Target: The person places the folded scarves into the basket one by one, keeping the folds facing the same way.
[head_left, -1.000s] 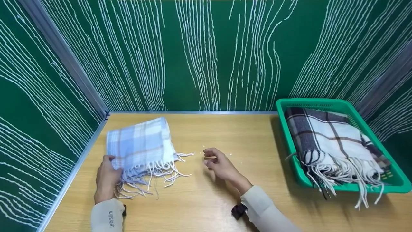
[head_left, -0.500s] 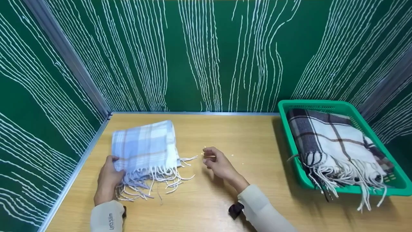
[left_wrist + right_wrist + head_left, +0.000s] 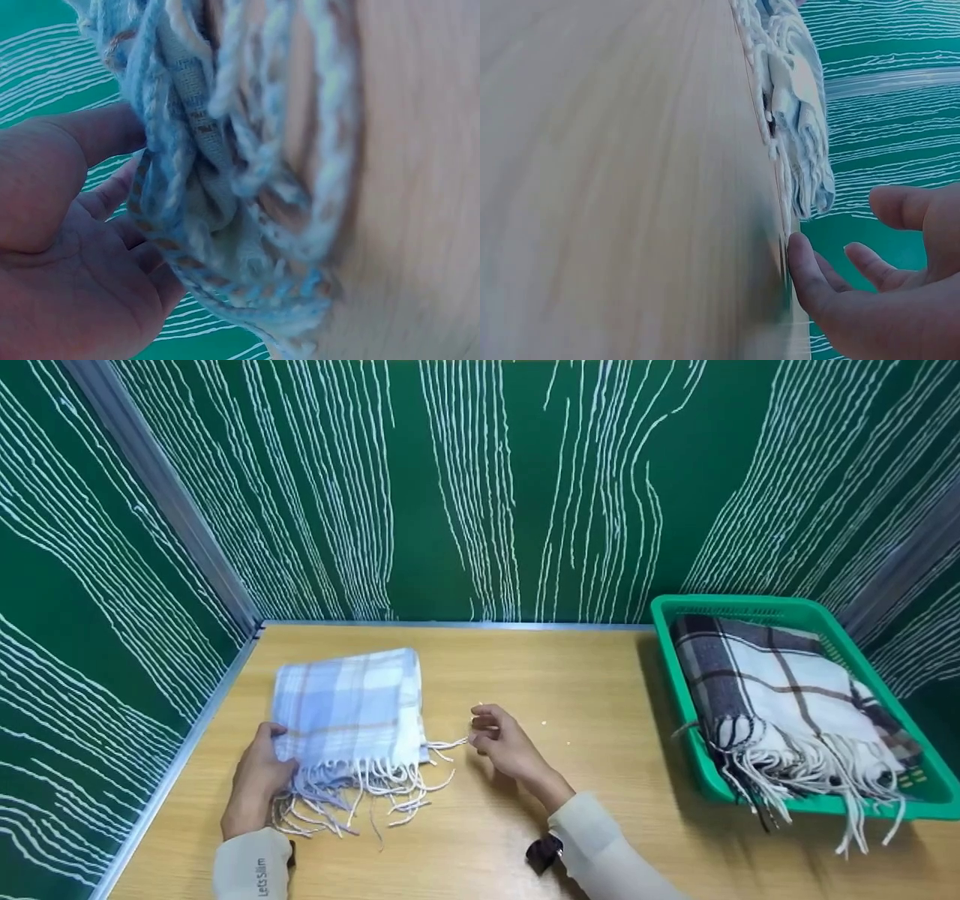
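Scarf [image 3: 345, 709] is pinched by left hand [image 3: 256, 780], right hand [image 3: 514, 748] relaxed, empty; folding could be skewed by one-sided pulling.

Bare left hand [image 3: 257, 778] is held with thumb apart from fingers; bare right hand [image 3: 517, 751] is held loosely bent.

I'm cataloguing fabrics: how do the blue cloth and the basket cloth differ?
The blue cloth is pale; the basket cloth has dark bands. The left hand touches the blue cloth on the table; no hand touches the basket cloth. Both are plaid, folded and fringed.
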Available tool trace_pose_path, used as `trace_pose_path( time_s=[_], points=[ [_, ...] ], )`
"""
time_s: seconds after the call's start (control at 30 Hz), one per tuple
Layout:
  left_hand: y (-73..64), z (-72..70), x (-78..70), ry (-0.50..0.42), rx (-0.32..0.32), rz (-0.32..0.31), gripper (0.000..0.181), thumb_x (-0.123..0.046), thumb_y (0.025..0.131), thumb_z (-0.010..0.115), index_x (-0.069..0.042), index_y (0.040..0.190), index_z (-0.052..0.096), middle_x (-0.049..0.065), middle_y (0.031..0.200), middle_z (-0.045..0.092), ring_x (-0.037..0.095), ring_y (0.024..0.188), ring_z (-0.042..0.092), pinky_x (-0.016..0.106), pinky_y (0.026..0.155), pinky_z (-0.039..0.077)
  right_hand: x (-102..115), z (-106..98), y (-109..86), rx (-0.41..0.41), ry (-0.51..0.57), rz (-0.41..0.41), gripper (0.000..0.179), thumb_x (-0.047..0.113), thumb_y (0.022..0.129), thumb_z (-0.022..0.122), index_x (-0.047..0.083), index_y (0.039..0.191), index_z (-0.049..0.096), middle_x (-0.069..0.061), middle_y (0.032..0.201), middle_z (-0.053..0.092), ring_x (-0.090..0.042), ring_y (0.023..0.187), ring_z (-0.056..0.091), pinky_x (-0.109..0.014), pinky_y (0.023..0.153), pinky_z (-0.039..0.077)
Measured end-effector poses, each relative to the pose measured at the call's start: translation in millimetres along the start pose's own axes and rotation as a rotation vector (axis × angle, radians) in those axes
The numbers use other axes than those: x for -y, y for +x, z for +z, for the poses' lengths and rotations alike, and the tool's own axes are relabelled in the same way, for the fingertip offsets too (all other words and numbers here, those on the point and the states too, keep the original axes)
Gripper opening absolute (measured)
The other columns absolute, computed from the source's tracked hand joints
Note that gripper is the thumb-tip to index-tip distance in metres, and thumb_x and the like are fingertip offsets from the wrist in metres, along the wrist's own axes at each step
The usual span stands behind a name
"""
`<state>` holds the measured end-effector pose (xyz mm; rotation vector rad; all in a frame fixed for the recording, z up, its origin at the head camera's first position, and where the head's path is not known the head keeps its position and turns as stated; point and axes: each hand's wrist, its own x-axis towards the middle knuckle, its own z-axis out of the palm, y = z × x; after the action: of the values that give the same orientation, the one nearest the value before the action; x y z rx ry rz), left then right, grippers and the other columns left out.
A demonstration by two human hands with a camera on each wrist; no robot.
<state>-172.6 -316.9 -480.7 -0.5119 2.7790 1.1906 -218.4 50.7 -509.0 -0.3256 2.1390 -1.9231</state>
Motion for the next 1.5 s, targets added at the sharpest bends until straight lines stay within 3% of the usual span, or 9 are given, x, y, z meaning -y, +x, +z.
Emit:
trace_pose_path(
  time_s=[0.3,0.57,1.03,1.5],
  points=[
    [0.3,-0.1,-2.0,0.017,0.017,0.013,0.058,0.005,0.097,0.060,0.006,0.149,0.034,0.040,0.155,0.036,0.059,0.142,0.037,0.067,0.121,0.027,0.5,6.5,-2.5,-0.009,0.039,0.002,0.052,-0.005,0.099,0.057,-0.014,0.148,0.041,-0.038,0.141,0.052,-0.048,0.127,0.059,-0.047,0.099,0.058],
    [0.4,-0.4,0.9,0.081,-0.022,0.097,0.056,0.005,0.091,0.066,0.007,0.140,0.040,0.042,0.147,0.045,0.060,0.133,0.046,0.069,0.112,0.037,4.1,11.7,-3.0,0.007,0.072,0.037,0.059,-0.001,0.101,0.056,-0.012,0.154,0.033,-0.038,0.146,0.047,-0.047,0.130,0.057,-0.047,0.101,0.056],
    [-1.5,2.8,-0.6,0.000,0.033,0.072,0.055,0.007,0.095,0.062,0.005,0.144,0.038,0.040,0.151,0.042,0.056,0.136,0.044,0.068,0.116,0.033,4.9,23.1,-3.4,0.030,0.168,0.093,0.065,0.001,0.100,0.060,-0.010,0.156,0.030,-0.038,0.149,0.046,-0.043,0.127,0.059,-0.047,0.104,0.056],
    [-4.3,7.5,-7.9,0.007,0.056,0.087,0.057,0.006,0.095,0.064,0.004,0.146,0.039,0.038,0.151,0.044,0.057,0.137,0.044,0.068,0.116,0.033,3.0,29.0,-3.9,0.077,0.261,0.136,0.064,0.003,0.102,0.059,-0.009,0.157,0.028,-0.036,0.150,0.045,-0.043,0.130,0.058,-0.048,0.106,0.054]
  ],
)
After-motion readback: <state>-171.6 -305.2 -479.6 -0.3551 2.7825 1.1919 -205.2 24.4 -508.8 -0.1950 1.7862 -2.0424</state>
